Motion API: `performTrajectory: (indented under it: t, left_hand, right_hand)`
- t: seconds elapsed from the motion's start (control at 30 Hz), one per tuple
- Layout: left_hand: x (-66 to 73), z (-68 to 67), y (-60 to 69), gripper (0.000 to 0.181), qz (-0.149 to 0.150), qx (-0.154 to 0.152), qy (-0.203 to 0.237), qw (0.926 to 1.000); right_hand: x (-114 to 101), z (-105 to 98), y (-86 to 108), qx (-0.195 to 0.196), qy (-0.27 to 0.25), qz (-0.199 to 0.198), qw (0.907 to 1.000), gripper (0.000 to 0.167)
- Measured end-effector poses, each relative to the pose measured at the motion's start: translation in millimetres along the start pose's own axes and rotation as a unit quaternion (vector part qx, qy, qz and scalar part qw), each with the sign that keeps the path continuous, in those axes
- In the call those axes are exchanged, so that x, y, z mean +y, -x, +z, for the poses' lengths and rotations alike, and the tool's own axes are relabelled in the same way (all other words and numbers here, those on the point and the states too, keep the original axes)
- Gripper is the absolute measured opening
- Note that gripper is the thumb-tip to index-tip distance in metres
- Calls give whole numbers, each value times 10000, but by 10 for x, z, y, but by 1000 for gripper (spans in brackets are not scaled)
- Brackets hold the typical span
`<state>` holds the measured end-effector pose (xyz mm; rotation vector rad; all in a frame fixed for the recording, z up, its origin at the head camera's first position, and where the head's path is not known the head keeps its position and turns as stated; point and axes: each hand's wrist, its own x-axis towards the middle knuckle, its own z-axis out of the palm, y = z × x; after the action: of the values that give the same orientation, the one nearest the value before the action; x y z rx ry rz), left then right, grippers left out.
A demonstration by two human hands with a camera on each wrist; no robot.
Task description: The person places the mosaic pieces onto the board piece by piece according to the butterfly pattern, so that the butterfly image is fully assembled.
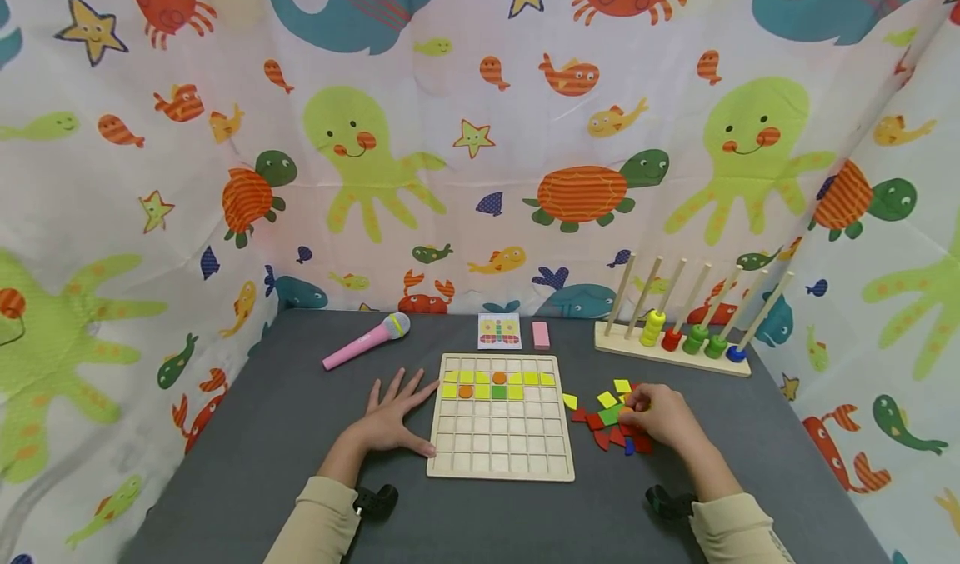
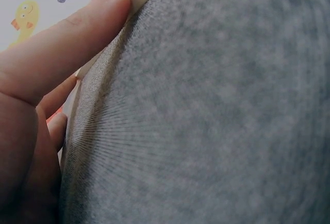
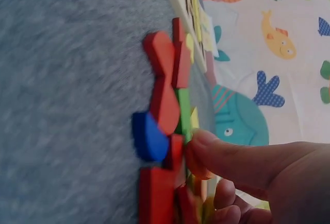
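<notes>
"Right grip (image 1: pixel 663 418): what's it holding?"

"An orange piece (image 3: pixel 197 165), pinched between thumb and fingers. Just beside the grip lie a green piece (image 1: pixel 611 415), a blue piece (image 1: pixel 629 446) and several red pieces (image 1: pixel 645 445)."

"And the left grip (image 1: pixel 392 418)?"

"Fingers spread apart on the surface (image 1: pixel 262 464), thumb touching the board (image 1: pixel 498 445), which lies between both grips."

"The counting frame (image 1: pixel 630 343)?"

"Beyond the right grip."
</notes>
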<state>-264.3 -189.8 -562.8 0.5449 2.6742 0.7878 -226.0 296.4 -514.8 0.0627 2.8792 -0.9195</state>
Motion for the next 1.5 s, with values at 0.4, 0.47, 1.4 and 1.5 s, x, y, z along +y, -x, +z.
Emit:
performTrajectory:
  t: [0.4,0.47,1.4,1.5]
  left_hand:
    - [-74,56,-38,124,19,84,-140,9999]
    - [-54,32,-30,124,20,43,-138,9999]
    - [38,-34,42,121,156,47,-134,9998]
    - [18,-18,36,122,213,82,-3,9997]
  right_hand:
    - [-388,116,-178,77,-275,-399,9988,21]
    - [-474,149,-229,88,-348,-419,9985,19]
    - [-1031,826,-520,-27,-505,-594,9970,9]
    - [-1045,830,-509,-20,-484,-565,9972,9]
